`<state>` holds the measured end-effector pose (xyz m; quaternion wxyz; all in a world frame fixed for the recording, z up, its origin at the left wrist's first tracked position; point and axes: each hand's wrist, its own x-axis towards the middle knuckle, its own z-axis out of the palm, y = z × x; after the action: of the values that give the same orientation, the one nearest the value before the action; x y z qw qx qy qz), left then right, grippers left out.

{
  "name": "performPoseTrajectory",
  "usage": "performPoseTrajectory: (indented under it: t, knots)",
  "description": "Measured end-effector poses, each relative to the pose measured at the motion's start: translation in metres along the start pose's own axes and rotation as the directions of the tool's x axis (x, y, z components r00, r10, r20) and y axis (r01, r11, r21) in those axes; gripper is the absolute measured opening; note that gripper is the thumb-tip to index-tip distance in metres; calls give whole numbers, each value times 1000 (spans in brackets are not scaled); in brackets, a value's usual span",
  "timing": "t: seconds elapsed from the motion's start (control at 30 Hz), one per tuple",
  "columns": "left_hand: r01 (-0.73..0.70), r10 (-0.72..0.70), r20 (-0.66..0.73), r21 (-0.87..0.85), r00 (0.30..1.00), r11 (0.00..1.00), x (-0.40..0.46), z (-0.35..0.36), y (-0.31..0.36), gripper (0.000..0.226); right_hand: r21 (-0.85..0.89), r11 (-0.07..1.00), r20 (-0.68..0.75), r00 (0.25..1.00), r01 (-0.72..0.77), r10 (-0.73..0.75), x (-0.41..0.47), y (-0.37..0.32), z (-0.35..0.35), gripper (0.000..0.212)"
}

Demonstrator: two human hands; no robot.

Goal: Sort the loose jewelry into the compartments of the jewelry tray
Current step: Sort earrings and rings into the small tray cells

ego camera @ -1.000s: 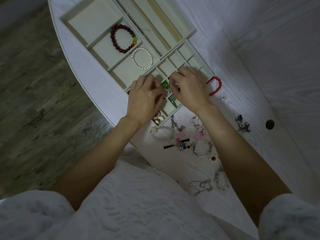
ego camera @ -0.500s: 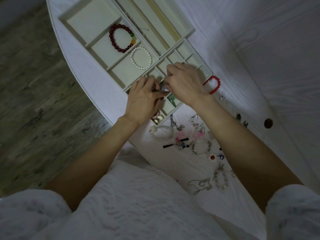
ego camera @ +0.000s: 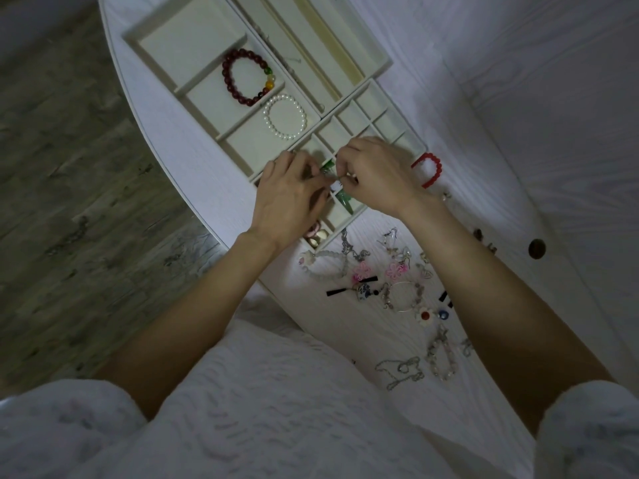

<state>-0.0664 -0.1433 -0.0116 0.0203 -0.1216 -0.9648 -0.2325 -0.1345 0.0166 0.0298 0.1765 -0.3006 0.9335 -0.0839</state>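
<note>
White table (ego camera: 214,188) — round hole (ego camera: 536,248) in top; grey wood-plank floor (ego camera: 69,202).

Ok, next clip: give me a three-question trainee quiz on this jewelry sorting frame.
1. True or false: the dark red beaded bracelet and the white pearl bracelet share one compartment of the cream jewelry tray.
2. Where does the bright red beaded bracelet lie? A in the tray; B on the white table beside the tray; C on a wrist.
3. Both hands, left hand and right hand, meet over which compartments, large or small?

Key: 1 false; 2 B; 3 small.
</note>
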Motion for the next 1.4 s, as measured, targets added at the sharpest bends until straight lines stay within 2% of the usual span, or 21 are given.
performPoseTrajectory:
  t: [0.1, 0.2, 0.43, 0.6, 0.67, 0.77, 0.87, 0.93, 1.1, 1.2, 1.27, 1.33, 1.4]
  knots:
    - [-2, 2, 24, 2, 1000, 1000, 0, 0, -2, 28, 14, 1000, 9, 1000, -14, 14, -1, -3, -4, 16]
    - [-12, 12, 20, -8, 1000, 1000, 1, -1, -2, 28, -75, 997, 57, 998, -12, 16, 2, -3, -11, 18]
    - [0, 1, 22, -22, 1000, 1000, 2, -4, 2, 29, -158, 987, 86, 995, -34, 48, 6, -11, -19, 20]
    - [20, -20, 28, -9, 999, 1000, 4, -3, 1, 28, -218, 976, 37, 999, 18, -10, 4, -12, -11, 19]
    - [-1, 1, 49, 8, 999, 1000, 4, -2, 1, 27, -136, 991, -12, 1000, -8, 6, 2, -10, -3, 16]
    - [-10, 9, 62, 20, 998, 1000, 5, -3, 1, 27, 89, 991, -124, 986, -103, 114, -9, -7, 5, 15]
    - [0, 1, 41, -11, 999, 1000, 5, -4, 2, 28, 287, 934, -273, 917, -212, 292, -32, -3, 12, 16]
    - [7, -6, 27, -32, 1000, 999, 3, -5, 1, 28, 382, 889, -319, 866, -254, 385, -52, -6, 16, 17]
    - [-52, 52, 0, -80, 999, 995, -4, -11, 12, 25, 383, 863, -404, 781, -329, 477, -114, -17, 28, 18]
    - [-154, 161, 48, -113, 986, 982, -11, -14, 27, 29, 348, 842, -411, 740, -413, 533, -154, -21, 42, 22]
    - [-194, 198, 120, -44, 973, 980, -18, -9, 39, 35, 334, 793, -401, 685, -509, 608, -183, -19, 57, 24]
    - [-179, 171, 173, 34, 970, 983, -23, -2, 42, 37, 335, 730, -362, 634, -595, 683, -201, -15, 77, 27]
    - [-151, 137, 181, 69, 974, 986, -25, 3, 39, 37, 420, 651, -285, 588, -633, 757, -207, -15, 89, 32]
